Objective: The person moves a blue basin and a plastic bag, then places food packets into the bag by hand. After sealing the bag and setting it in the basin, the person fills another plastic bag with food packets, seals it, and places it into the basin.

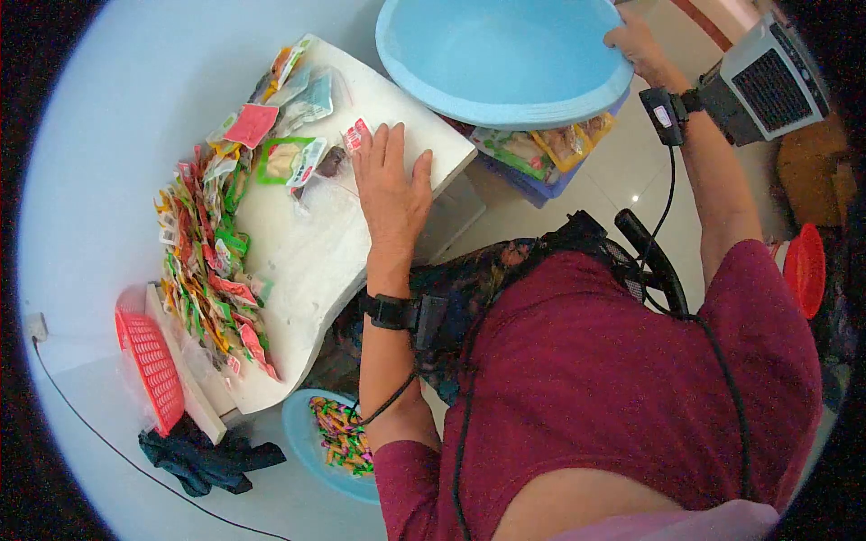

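Observation:
My right hand grips the rim of a large light-blue plastic basin, fingers closed at its right side. The basin is tilted so its inside shows. My left hand lies flat, fingers stretched out, on the white table. Its fingertips are right by a small red-and-white packet. Just left of that hand are a dark vacuum-packed piece and a green-edged snack packet. A long heap of colourful snack packets runs along the table's wall side.
Beneath the large basin, a blue-purple bin holds yellow and green food bags. A smaller blue basin with small wrapped pieces stands below the table. A red basket, dark cloth and a grey air cooler are around.

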### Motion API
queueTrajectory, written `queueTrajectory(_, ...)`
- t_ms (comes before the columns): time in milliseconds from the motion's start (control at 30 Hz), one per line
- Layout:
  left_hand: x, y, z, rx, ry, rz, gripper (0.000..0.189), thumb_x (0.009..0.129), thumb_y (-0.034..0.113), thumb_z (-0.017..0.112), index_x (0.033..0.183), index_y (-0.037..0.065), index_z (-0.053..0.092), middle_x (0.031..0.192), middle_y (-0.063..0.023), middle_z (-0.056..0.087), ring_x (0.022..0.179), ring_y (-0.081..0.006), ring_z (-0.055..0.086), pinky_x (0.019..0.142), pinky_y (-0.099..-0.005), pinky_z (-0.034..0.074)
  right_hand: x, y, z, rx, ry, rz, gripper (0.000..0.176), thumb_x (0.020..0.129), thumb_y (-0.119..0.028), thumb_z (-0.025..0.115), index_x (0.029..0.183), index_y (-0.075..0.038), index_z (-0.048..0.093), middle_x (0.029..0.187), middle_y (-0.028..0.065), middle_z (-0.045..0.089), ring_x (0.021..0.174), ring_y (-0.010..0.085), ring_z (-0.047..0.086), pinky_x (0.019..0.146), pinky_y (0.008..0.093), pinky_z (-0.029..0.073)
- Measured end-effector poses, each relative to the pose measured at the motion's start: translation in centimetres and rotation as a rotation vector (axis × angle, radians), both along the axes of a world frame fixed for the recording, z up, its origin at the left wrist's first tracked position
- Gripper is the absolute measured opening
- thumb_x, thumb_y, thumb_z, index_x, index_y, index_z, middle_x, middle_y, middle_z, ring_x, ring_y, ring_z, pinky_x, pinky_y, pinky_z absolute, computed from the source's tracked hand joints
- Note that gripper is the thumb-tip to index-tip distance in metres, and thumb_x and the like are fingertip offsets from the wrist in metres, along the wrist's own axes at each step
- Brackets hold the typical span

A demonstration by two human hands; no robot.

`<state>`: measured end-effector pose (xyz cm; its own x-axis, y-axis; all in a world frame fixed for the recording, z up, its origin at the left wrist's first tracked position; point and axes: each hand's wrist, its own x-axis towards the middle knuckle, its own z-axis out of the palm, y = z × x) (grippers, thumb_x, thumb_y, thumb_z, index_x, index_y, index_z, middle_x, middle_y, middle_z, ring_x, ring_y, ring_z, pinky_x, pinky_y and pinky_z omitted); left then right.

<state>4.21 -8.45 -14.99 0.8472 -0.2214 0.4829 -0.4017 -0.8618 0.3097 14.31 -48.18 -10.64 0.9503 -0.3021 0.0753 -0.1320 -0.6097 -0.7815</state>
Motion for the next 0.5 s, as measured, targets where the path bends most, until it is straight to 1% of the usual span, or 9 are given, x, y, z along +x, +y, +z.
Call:
queueTrajectory(67, 0.0, 0.2, 0.6, 0.037, -0.047, -0.015, 0.046, 0.087, 0.022, 0.065, 0.127, 0.001, 0.054, 0.134, -0.0232, 0.050, 0.130, -0.0422, 0.039, 0.111, -0.0491, 0.028, 4.3, -4.2, -5.2, 0.255, -0.085, 0.106, 0.027, 0.075, -0.010, 0.061, 0.096, 0.007, 0.063, 0.082, 0.0105, 0.063, 0.073, 0.0208, 0.061, 0.067, 0.0326, 0.050)
queueTrajectory(100, 0.1, 0.3, 1.0, 0.056, -0.073, -0.020, 0.047, 0.087, 0.022, 0.065, 0.127, 0.001, 0.054, 0.134, -0.0231, 0.050, 0.130, -0.0424, 0.040, 0.110, -0.0490, 0.029, 5.9, -5.9, -6.9, 0.384, -0.129, 0.163, 0.025, 0.075, -0.009, 0.062, 0.096, 0.005, 0.064, 0.082, 0.0064, 0.064, 0.070, 0.0185, 0.062, 0.065, 0.0292, 0.051)
queueTrajectory(167, 0.5, 0.3, 1.7, -0.043, -0.105, -0.010, 0.046, 0.088, 0.023, 0.065, 0.126, 0.000, 0.054, 0.133, -0.0224, 0.051, 0.128, -0.0403, 0.043, 0.108, -0.0481, 0.033, 5.2, -6.5, -6.3, 0.466, -0.189, 0.267, 0.019, 0.077, -0.012, 0.064, 0.089, 0.003, 0.065, 0.077, 0.0053, 0.063, 0.066, 0.0184, 0.061, 0.060, 0.0288, 0.050)
queueTrajectory(200, 0.6, 0.4, 2.1, -0.091, -0.119, -0.009, 0.045, 0.089, 0.024, 0.064, 0.125, 0.000, 0.055, 0.132, -0.0220, 0.052, 0.127, -0.0392, 0.045, 0.107, -0.0477, 0.035, 4.8, -6.4, -4.8, 0.393, -0.145, 0.235, 0.020, 0.076, -0.012, 0.064, 0.090, 0.003, 0.065, 0.079, 0.0072, 0.063, 0.069, 0.0196, 0.061, 0.062, 0.0304, 0.050)
queueTrajectory(233, 0.6, 0.4, 3.0, -0.191, -0.041, -0.015, 0.049, 0.089, 0.026, 0.065, 0.128, -0.001, 0.052, 0.132, -0.0235, 0.051, 0.127, -0.0398, 0.045, 0.105, -0.0471, 0.037, 4.4, -6.3, -3.4, 0.321, -0.100, 0.206, 0.022, 0.076, -0.011, 0.063, 0.091, 0.004, 0.064, 0.080, 0.0091, 0.063, 0.071, 0.0209, 0.061, 0.063, 0.0321, 0.050)
queueTrajectory(300, 0.9, 0.3, 5.4, -0.389, 0.114, -0.032, 0.057, 0.089, 0.029, 0.066, 0.132, -0.003, 0.047, 0.132, -0.0265, 0.050, 0.127, -0.0409, 0.044, 0.101, -0.0458, 0.041, 4.6, -4.5, 2.9, -0.057, 0.130, -0.014, 0.034, 0.072, -0.008, 0.060, 0.102, 0.008, 0.061, 0.091, 0.0179, 0.065, 0.085, 0.0262, 0.061, 0.075, 0.0393, 0.049)
queueTrajectory(400, 1.1, -0.9, 8.7, -1.099, 0.420, -0.074, 0.069, 0.089, 0.036, 0.066, 0.140, -0.001, 0.039, 0.138, -0.0241, 0.046, 0.127, -0.0371, 0.045, 0.096, -0.0437, 0.046, 4.4, -1.0, 7.1, 0.463, -0.177, -0.006, 0.042, 0.070, -0.002, 0.061, 0.111, 0.008, 0.058, 0.096, 0.0175, 0.063, 0.089, 0.0282, 0.060, 0.076, 0.0390, 0.049)
queueTrajectory(433, 1.0, -0.8, 9.7, -1.242, 0.477, -0.147, 0.080, 0.088, 0.043, 0.066, 0.146, 0.002, 0.029, 0.142, -0.0207, 0.041, 0.126, -0.0334, 0.045, 0.095, -0.0458, 0.048, 3.9, 0.5, 8.7, 0.537, -0.240, 0.103, 0.046, 0.070, 0.001, 0.061, 0.114, 0.008, 0.054, 0.097, 0.0177, 0.060, 0.089, 0.0281, 0.059, 0.076, 0.0390, 0.049)
queueTrajectory(500, 0.6, -1.2, 11.6, -1.486, 0.486, -0.193, 0.078, 0.089, 0.044, 0.064, 0.146, 0.006, 0.027, 0.144, -0.0185, 0.036, 0.131, -0.0375, 0.039, 0.097, -0.0578, 0.043, 2.4, 3.9, 11.4, 0.502, -0.272, 0.209, 0.043, 0.073, 0.000, 0.061, 0.114, 0.010, 0.054, 0.096, 0.0191, 0.061, 0.089, 0.0276, 0.060, 0.077, 0.0380, 0.050)
